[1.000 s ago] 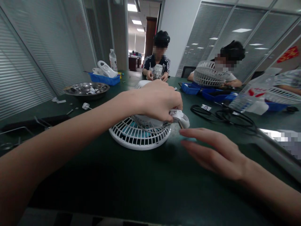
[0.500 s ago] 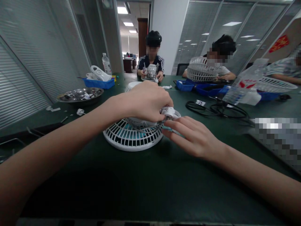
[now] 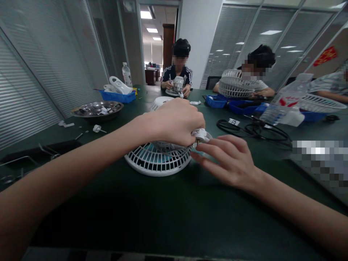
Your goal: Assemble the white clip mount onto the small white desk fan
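A small white fan (image 3: 154, 159) lies grille-down on the dark green table (image 3: 168, 214), its blue blades showing through the grille. My left hand (image 3: 174, 121) is curled over the fan's back, gripping the motor housing and a white plug-like part (image 3: 202, 135). My right hand (image 3: 230, 159) reaches in from the right with fingers partly spread, fingertips touching the fan's edge just below that white part. Nothing shows in the right hand.
A metal dish of small parts (image 3: 97, 108) and a blue tray with white fan pieces (image 3: 118, 95) sit at left. Black cables (image 3: 252, 130), blue trays (image 3: 231, 103) and a water bottle (image 3: 282, 103) lie at right. Three people sit across the table, handling fan parts.
My right hand has moved left from the bare table to the fan's edge, under the white part. The left hand has kept its grip on the fan.
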The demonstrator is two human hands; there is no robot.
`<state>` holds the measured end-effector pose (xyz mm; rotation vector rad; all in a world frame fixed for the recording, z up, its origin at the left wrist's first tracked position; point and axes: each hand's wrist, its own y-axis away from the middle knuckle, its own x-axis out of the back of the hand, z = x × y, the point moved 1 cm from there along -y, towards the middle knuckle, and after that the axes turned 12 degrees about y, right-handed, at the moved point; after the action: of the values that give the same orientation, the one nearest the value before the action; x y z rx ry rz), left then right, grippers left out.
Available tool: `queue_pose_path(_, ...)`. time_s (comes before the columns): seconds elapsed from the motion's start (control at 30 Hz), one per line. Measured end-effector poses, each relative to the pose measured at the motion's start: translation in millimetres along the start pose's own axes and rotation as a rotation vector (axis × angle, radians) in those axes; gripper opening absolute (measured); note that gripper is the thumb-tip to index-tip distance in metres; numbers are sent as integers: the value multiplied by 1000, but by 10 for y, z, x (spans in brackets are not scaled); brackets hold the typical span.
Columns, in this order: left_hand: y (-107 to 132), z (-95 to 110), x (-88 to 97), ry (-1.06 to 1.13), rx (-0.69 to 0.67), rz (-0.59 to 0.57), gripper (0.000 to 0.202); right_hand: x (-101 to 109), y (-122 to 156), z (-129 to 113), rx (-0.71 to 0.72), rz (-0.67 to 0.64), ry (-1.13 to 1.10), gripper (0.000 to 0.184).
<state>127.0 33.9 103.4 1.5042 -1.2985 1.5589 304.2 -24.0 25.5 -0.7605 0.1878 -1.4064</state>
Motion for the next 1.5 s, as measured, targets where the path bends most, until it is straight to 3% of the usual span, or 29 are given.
queue_pose_path(0.1,7,-9,10,13,7,-5,29,-14,7,-3,97,15,18,12)
queue_pose_path(0.33,18,-28,3,-5,-1,21,30,-48,96,33,-139,6,-21,12)
queue_pose_path(0.63,28,-25,-9,1,-10,11,29,-72,77,57,-86,-33,-49,12)
queue_pose_path(0.73,37,-34,0,17,-32,-11,28,-70,76,53,-183,0,-162,14)
queue_pose_path(0.87,39,-51,5,22,-21,-44,23,-69,59,17,-372,-85,-326,12)
queue_pose_path(1.07,44,-52,-8,-8,-26,-27,24,-78,71,-17,-469,-115,-441,13)
queue_pose_path(1.27,44,-19,-36,-36,-110,-22,17,-113,67,8,-381,-100,-412,9)
queue_pose_path(1.5,39,0,-16,8,-43,-80,23,-146,92,11,-384,-76,-398,10)
